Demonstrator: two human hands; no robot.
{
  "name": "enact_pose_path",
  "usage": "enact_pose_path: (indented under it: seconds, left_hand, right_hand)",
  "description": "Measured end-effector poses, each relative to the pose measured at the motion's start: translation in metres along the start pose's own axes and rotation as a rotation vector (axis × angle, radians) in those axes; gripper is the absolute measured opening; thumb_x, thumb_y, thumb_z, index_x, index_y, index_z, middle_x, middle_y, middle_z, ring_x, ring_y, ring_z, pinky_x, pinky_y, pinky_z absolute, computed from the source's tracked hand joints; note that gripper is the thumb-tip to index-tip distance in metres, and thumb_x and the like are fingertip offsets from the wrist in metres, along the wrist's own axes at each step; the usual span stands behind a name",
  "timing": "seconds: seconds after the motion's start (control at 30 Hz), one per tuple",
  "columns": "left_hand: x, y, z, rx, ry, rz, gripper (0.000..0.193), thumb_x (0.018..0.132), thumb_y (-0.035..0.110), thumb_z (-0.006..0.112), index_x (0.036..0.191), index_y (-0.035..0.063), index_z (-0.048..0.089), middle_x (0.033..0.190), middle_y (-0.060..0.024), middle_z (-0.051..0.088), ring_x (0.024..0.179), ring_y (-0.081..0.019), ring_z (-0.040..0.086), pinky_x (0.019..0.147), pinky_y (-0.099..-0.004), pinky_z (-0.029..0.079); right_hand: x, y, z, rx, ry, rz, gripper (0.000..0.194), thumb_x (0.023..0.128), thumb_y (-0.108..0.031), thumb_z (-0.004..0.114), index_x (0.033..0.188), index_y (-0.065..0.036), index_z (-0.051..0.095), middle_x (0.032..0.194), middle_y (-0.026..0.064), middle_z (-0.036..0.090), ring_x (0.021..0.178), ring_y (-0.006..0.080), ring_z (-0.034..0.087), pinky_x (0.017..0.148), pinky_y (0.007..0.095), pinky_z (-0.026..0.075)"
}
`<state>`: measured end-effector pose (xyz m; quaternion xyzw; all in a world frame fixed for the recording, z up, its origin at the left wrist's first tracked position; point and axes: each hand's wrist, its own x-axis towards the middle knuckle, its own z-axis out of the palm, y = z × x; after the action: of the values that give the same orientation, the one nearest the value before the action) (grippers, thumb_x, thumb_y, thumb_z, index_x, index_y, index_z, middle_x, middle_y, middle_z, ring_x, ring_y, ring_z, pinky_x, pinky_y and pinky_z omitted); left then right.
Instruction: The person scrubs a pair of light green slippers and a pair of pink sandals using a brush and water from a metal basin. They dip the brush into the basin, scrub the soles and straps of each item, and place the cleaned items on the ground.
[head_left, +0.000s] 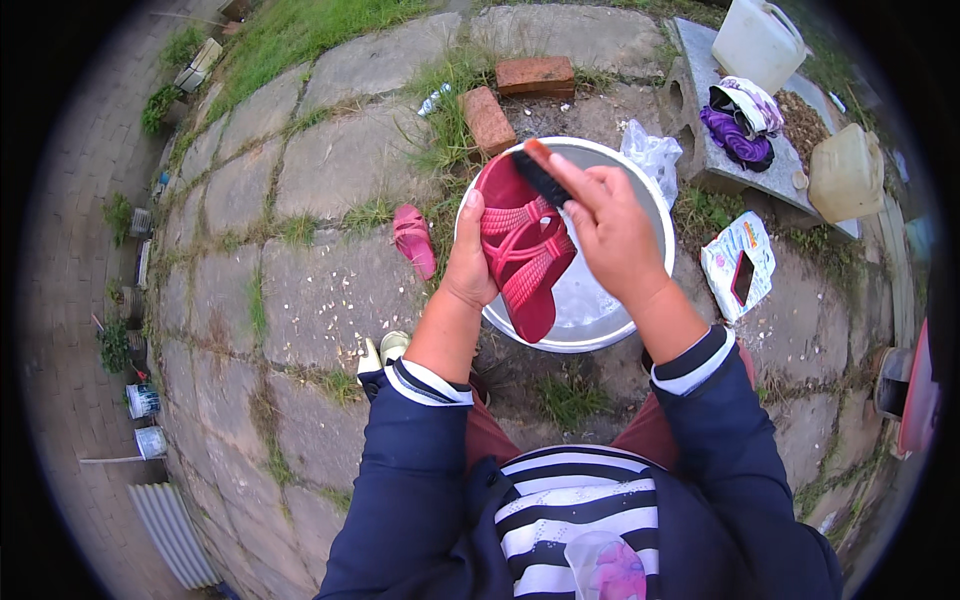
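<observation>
My left hand (471, 259) grips a red strappy sandal (531, 259) along its left side, thumb pointing up along the edge. The sandal is tilted over a round metal basin (660, 225) that holds soapy water (589, 296). In my right hand (619, 225) is a scrubbing brush (544, 174) with dark bristles and an orange-brown back. Its bristles are at the upper part of the sandal, near the straps; whether they touch is blurred. On the paving left of the basin lies a pink slipper (414, 241).
Two bricks (487, 120) stand behind the basin. A clear plastic bag (651, 159) lies at its right. Farther right, a stone slab (694, 56) carries jugs (847, 172) and purple cloth (739, 139). A phone (742, 277) rests on a printed bag (739, 244). Pale shoes (390, 349) sit at left.
</observation>
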<state>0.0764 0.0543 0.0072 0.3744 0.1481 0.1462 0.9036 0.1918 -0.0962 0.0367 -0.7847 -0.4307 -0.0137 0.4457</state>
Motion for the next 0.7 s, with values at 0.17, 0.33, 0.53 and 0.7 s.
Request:
enact_pose_path:
  seconds: [0.17, 0.33, 0.53, 0.7]
  left_hand:
    - [0.001, 0.002, -0.001, -0.086, -0.091, -0.060, 0.067, 0.103, 0.060, 0.037, 0.145, 0.0082, 0.048, 0.138, -0.0159, 0.059, 0.124, -0.0304, 0.061, 0.107, -0.0479, 0.049]
    - [0.002, -0.016, 0.006, 0.053, 0.022, -0.069, 0.075, 0.103, 0.067, 0.030, 0.146, 0.0078, 0.045, 0.135, -0.0149, 0.061, 0.119, -0.0277, 0.065, 0.102, -0.0432, 0.054]
    - [-0.001, -0.005, 0.005, -0.018, 0.038, -0.070, 0.090, 0.095, 0.080, 0.028, 0.142, 0.0062, 0.049, 0.127, -0.0248, 0.064, 0.110, -0.0363, 0.067, 0.093, -0.0503, 0.057]
    - [0.005, 0.004, -0.011, -0.086, -0.162, -0.243, 0.085, 0.099, 0.074, 0.025, 0.147, 0.0068, 0.045, 0.132, -0.0253, 0.062, 0.113, -0.0418, 0.065, 0.091, -0.0537, 0.057]
  right_hand:
    - [0.014, 0.006, -0.011, 0.179, 0.224, -0.120, 0.050, 0.093, -0.006, 0.065, 0.140, -0.022, 0.061, 0.114, 0.0125, 0.059, 0.094, 0.0312, 0.065, 0.083, 0.0387, 0.054]
    - [-0.004, -0.011, 0.004, 0.009, 0.046, -0.167, 0.052, 0.089, -0.006, 0.067, 0.138, -0.023, 0.062, 0.115, 0.0119, 0.059, 0.088, 0.0329, 0.066, 0.076, 0.0422, 0.056]
    - [0.017, 0.019, -0.022, 0.098, 0.135, -0.061, 0.046, 0.090, -0.004, 0.067, 0.134, -0.016, 0.064, 0.114, 0.0114, 0.062, 0.095, 0.0281, 0.066, 0.081, 0.0380, 0.055]
    - [0.007, 0.007, -0.037, 0.185, -0.011, -0.222, 0.046, 0.087, -0.004, 0.070, 0.132, -0.013, 0.065, 0.108, 0.0121, 0.066, 0.093, 0.0262, 0.068, 0.080, 0.0342, 0.055]
